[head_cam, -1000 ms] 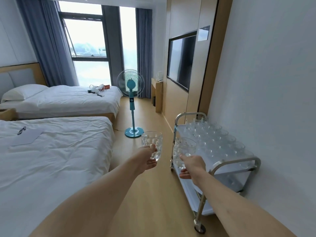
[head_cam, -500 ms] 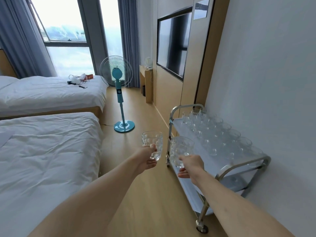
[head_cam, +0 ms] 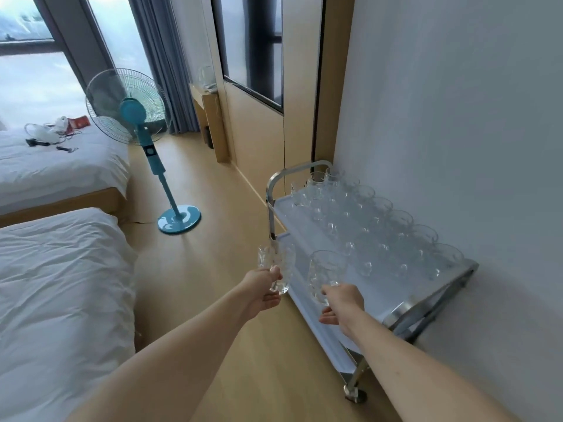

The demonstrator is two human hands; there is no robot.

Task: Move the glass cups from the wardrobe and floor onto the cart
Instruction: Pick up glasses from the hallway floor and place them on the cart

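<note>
Carrying two glass cups to the cart [head_cam: 426,303].
My left hand [head_cam: 262,292] grips one cup [head_cam: 276,266], my right hand [head_cam: 342,303] another [head_cam: 324,275]; next, set both upright in the bare strip along the top shelf's near edge.

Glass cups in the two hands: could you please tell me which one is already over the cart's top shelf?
The cup in the right hand, the glass nearer the wall. It overlaps the cart shelf; the left hand holds its glass over the floor beside the cart.

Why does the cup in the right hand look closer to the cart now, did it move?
Yes. The glass cup in the right hand moved toward the cart, now overlapping its top tray.
</note>
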